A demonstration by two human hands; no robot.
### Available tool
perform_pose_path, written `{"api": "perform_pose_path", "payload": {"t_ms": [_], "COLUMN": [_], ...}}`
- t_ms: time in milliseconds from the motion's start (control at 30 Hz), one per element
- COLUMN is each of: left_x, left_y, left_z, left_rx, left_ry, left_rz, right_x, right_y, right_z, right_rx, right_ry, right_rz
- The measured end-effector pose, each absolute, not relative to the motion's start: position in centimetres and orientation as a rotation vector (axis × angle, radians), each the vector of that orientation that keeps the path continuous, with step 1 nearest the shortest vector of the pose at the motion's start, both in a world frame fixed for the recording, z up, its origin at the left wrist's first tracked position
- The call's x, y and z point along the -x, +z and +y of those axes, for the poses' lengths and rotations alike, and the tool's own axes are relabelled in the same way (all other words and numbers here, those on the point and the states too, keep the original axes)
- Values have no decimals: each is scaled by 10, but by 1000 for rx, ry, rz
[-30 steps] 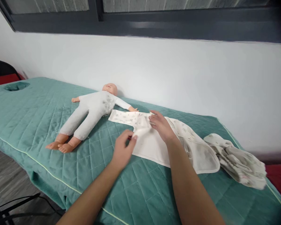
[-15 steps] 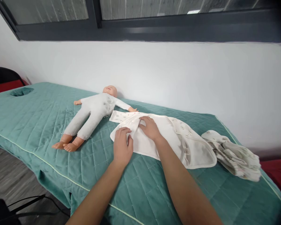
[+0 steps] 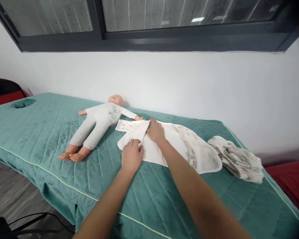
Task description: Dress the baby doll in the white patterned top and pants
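Note:
A white baby garment (image 3: 153,154) with small printed patches lies spread open on the green quilted cover. My left hand (image 3: 132,154) rests on its near left part, fingers lightly bent and thumb apart. Farther in, my right hand (image 3: 155,131) lies on the cloth near the upper edge, fingers extended, beside a raised fold of the left panel. The thumb of that hand is close to the fold; whether it touches it I cannot tell. To the left, a baby doll (image 3: 102,118) in a white suit lies on its back, one hand near the garment's sleeve.
A crumpled patterned cloth (image 3: 239,159) lies at the right. The green-covered bed (image 3: 52,132) has a hole (image 3: 23,103) at its far left and stands against a white wall (image 3: 164,83). Black cables (image 3: 49,212) hang at the lower left.
My right hand has moved slightly away from me and straightened its fingers toward the garment's far edge. The left hand stays nearly in place. The view has tilted up a little.

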State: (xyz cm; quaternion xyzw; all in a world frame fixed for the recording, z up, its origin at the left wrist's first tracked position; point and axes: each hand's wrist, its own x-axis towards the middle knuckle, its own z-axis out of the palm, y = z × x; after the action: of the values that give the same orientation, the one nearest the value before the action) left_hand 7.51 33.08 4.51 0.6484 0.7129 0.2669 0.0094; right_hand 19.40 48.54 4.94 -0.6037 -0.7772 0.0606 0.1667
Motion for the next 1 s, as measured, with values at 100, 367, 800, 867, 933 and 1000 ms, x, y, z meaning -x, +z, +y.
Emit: {"api": "perform_pose_path", "payload": {"t_ms": [100, 367, 800, 867, 933, 1000], "left_x": [-74, -72, -72, -71, -71, -70], "left_y": [44, 40, 38, 38, 39, 39], "left_z": [331, 332, 332, 332, 332, 332], "left_rx": [-2016, -1989, -1910, -1880, -1857, -1844], "left_ry": [840, 881, 960, 959, 958, 961], "left_rz": [2209, 2205, 2178, 2173, 2166, 2161], "right_x": [-198, -273, -428, -446, -461, -471], "right_y": [50, 60, 83, 89, 94, 98], "right_z": [473, 420, 438, 437, 434, 430], "right_rx": [1665, 1225, 1835, 1974, 2085, 2116], "right_ry": [184, 242, 374, 425, 522, 632], "right_rz": [-2246, -2457, -1846, -1842, -1884, -1955]}}
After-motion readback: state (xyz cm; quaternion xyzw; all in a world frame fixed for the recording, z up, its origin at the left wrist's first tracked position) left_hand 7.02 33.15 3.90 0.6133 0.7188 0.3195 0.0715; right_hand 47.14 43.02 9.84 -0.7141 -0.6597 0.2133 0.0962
